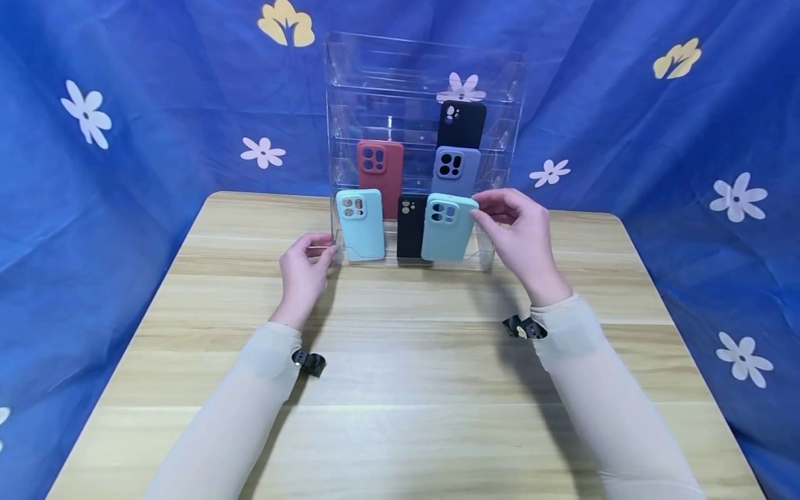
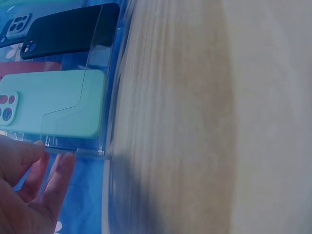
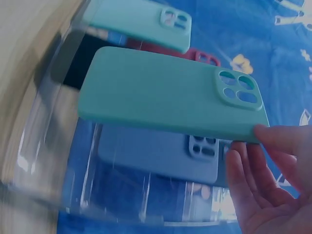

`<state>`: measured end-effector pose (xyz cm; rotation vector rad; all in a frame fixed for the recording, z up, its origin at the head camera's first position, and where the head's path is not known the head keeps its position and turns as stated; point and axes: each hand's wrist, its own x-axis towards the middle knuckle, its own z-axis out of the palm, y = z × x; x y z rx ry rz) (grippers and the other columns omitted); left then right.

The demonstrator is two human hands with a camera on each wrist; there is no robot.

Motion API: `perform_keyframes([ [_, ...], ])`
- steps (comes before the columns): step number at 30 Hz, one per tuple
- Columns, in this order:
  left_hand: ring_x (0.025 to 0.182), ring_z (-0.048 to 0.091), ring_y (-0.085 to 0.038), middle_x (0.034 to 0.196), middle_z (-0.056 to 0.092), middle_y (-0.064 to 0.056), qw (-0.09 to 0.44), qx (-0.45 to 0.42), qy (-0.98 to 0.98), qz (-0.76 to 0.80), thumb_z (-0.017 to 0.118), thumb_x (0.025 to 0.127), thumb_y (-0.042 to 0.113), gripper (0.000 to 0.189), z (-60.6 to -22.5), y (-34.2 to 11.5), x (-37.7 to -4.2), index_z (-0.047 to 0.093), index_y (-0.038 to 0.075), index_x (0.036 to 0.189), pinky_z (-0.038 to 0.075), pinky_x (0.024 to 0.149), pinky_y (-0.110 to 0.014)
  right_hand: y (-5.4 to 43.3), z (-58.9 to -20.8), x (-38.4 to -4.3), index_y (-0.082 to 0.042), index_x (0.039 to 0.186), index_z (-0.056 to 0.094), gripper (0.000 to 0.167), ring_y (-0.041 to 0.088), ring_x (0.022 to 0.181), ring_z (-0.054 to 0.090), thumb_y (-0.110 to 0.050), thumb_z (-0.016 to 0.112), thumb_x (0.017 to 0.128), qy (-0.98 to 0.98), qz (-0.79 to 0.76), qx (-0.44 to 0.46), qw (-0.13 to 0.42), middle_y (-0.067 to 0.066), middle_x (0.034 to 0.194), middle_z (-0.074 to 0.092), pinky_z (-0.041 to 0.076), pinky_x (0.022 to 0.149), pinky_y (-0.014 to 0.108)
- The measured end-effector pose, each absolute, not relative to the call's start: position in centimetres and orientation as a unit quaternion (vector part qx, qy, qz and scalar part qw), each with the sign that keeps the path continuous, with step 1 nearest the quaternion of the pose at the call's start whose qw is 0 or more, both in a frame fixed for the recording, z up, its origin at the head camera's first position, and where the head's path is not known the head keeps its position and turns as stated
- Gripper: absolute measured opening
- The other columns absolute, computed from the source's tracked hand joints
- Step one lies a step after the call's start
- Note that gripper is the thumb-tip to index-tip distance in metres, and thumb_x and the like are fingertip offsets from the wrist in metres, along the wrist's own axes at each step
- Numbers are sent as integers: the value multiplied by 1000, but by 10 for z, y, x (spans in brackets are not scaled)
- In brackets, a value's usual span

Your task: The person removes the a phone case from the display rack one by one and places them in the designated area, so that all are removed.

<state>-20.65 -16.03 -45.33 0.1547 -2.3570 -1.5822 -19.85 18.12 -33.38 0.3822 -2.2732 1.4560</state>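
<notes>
My right hand (image 1: 521, 232) pinches a mint-green phone case (image 1: 448, 232) by its upper corner, thumb on the camera-hole face. In the right wrist view this case is tilted in front of the clear rack, overlapping a lavender case (image 3: 156, 153). A stepped transparent display rack (image 1: 425, 87) stands upright at the table's back. Its lower left side edge is between the thumb and fingers of my left hand (image 1: 306, 271). Beside that hand, a second mint-green case (image 2: 58, 105) sits in the bottom tier, its lower part behind the rack's clear front lip.
Higher in the rack stand a red case (image 1: 390, 180) and a black case (image 1: 462, 125). Another black case (image 1: 410, 226) is in the bottom tier, partly behind the right-hand mint one. A wooden table (image 1: 400, 389) lies in front; a blue flowered curtain (image 1: 187, 90) hangs close behind.
</notes>
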Motion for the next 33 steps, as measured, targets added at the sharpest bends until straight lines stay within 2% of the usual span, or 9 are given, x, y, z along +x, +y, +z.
perform_keyframes([
  [7, 92, 73, -32, 111, 74, -17, 149, 51, -814, -559, 70, 97, 5, 21, -453, -159, -206, 72, 3, 118, 70, 71, -36, 158, -350, -188, -5, 110, 77, 20, 14, 88, 71, -7, 79, 91, -813, 552, 134, 128, 12, 104, 76, 65, 82, 21],
  [12, 92, 74, -35, 112, 74, -19, 145, 51, -811, -565, 69, 97, 4, 21, -453, -157, -208, 72, 2, 118, 70, 71, -38, 141, -366, -182, -7, 110, 77, 20, 17, 88, 71, -8, 79, 90, -823, 548, 129, 83, 10, 102, 76, 65, 79, 21],
  [18, 93, 73, -30, 112, 74, -19, 147, 62, -809, -565, 70, 97, 5, 21, -455, -159, -208, 72, 3, 118, 70, 72, -36, 121, -382, -181, -5, 109, 76, 19, 19, 86, 71, -5, 79, 90, -811, 568, 137, 25, 11, 100, 76, 65, 75, 21],
  [24, 93, 74, -38, 113, 74, -19, 146, 57, -805, -572, 69, 97, 4, 22, -455, -161, -208, 71, 2, 119, 70, 71, -40, 105, -395, -181, -5, 108, 75, 18, 18, 83, 71, -6, 78, 91, -794, 594, 119, -48, 11, 98, 75, 65, 76, 24],
  [26, 93, 74, -36, 112, 74, -19, 147, 56, -805, -572, 69, 97, 4, 22, -455, -160, -208, 71, 2, 119, 70, 72, -40, 102, -400, -182, -5, 109, 75, 19, 18, 84, 71, -6, 78, 91, -789, 601, 108, -67, 10, 97, 74, 66, 77, 25],
  [33, 92, 73, -30, 112, 74, -18, 147, 60, -808, -568, 69, 97, 4, 22, -455, -160, -207, 71, 2, 119, 70, 72, -39, 97, -415, -191, -5, 111, 75, 21, 24, 86, 73, -6, 78, 91, -781, 614, 88, -73, 9, 97, 74, 68, 78, 29],
])
